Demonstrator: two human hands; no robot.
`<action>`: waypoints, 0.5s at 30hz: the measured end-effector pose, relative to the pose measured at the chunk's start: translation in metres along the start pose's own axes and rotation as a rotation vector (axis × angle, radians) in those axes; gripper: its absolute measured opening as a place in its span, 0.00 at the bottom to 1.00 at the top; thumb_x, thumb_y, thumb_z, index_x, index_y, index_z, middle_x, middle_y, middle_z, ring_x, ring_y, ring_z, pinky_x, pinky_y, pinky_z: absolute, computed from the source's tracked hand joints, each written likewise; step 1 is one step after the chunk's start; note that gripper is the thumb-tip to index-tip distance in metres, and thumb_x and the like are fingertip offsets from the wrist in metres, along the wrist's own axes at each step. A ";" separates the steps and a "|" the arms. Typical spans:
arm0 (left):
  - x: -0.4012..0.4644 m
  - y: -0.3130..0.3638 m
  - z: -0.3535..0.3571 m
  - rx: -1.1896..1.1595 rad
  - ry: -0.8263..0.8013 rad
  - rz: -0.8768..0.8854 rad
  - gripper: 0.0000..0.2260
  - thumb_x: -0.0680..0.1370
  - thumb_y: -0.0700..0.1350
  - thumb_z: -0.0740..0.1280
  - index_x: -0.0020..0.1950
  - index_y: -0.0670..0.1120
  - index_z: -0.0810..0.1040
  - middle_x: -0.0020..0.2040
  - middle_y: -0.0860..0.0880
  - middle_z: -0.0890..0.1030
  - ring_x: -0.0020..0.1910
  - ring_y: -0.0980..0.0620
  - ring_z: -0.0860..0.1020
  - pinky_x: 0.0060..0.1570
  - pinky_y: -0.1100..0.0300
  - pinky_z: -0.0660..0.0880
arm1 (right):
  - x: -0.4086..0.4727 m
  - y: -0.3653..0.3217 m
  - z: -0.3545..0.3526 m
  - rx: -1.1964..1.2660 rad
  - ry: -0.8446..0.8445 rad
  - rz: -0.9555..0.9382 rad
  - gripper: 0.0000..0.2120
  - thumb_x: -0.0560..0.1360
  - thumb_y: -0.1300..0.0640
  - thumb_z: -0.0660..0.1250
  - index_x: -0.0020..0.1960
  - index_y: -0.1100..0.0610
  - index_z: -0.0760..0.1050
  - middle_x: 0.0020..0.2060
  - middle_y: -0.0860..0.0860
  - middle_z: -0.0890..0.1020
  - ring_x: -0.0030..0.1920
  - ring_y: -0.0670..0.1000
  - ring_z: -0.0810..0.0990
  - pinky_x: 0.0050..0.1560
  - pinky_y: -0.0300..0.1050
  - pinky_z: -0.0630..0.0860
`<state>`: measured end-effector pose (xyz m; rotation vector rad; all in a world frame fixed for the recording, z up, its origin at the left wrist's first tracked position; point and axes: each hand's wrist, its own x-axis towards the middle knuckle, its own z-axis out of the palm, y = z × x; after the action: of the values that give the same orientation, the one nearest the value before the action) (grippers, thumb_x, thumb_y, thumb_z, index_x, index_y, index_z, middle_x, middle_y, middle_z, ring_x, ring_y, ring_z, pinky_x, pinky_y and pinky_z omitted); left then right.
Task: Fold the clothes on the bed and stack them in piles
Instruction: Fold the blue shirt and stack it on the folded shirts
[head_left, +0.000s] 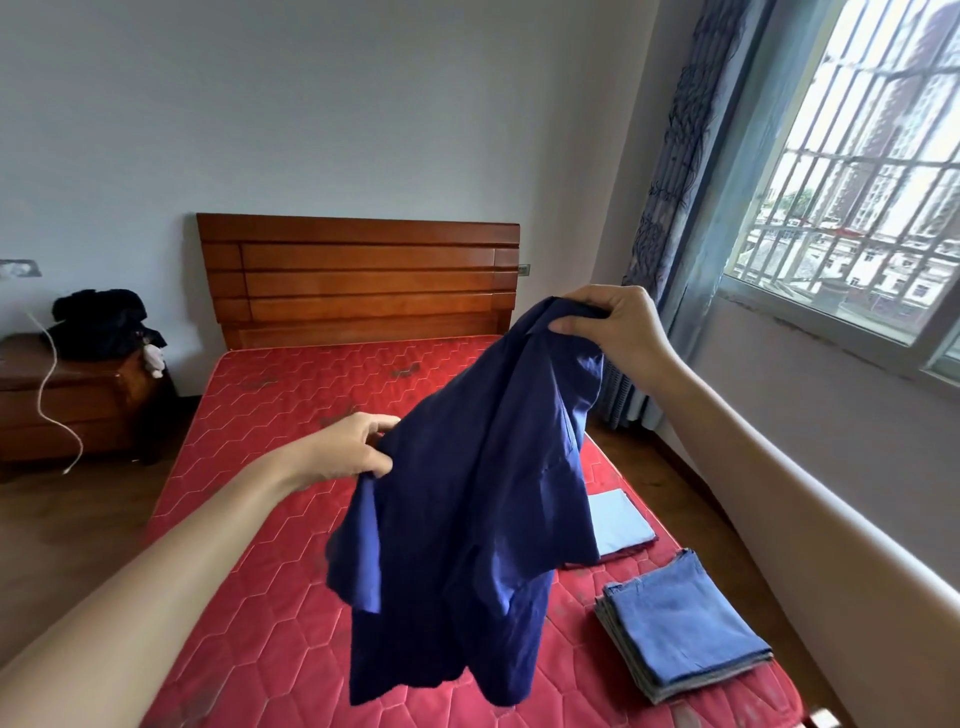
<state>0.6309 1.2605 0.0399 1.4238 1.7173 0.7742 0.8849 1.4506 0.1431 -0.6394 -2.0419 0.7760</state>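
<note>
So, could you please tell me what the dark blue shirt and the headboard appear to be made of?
The dark blue shirt looks like thin matte woven cloth, perhaps cotton: it hangs limp and creased. The headboard looks like reddish-brown varnished wood, with horizontal slats and a slight sheen.

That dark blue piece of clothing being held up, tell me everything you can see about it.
The dark blue shirt looks like thin, soft woven cloth, plain with no print. It hangs unfolded and crumpled in the air above the red mattress, with what looks like a short sleeve drooping at its left. The right hand pinches its top near the collar, held higher; the left hand grips its left edge lower down. Its hem hangs free.
</note>
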 end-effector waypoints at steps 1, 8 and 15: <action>0.001 -0.002 0.002 -0.007 -0.014 -0.007 0.20 0.63 0.38 0.63 0.51 0.54 0.82 0.38 0.54 0.81 0.35 0.59 0.76 0.36 0.67 0.72 | -0.001 0.000 0.002 -0.007 -0.004 0.000 0.11 0.68 0.62 0.76 0.49 0.53 0.83 0.43 0.48 0.85 0.46 0.49 0.83 0.54 0.49 0.79; 0.004 -0.020 0.007 -0.030 0.082 0.027 0.12 0.71 0.50 0.75 0.52 0.48 0.82 0.52 0.53 0.82 0.53 0.55 0.81 0.54 0.59 0.76 | -0.013 0.004 0.011 -0.103 -0.038 0.009 0.12 0.67 0.62 0.76 0.50 0.56 0.84 0.45 0.49 0.85 0.47 0.47 0.82 0.51 0.38 0.77; -0.005 -0.023 0.001 -0.066 0.363 0.104 0.12 0.66 0.53 0.77 0.40 0.51 0.77 0.39 0.52 0.83 0.39 0.56 0.80 0.43 0.58 0.75 | -0.017 0.012 0.012 -0.153 0.009 0.073 0.11 0.67 0.60 0.76 0.50 0.54 0.84 0.44 0.48 0.85 0.48 0.47 0.82 0.54 0.47 0.78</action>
<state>0.6205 1.2510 0.0212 1.3991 1.8746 1.1946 0.8852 1.4437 0.1196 -0.8056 -2.0936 0.6614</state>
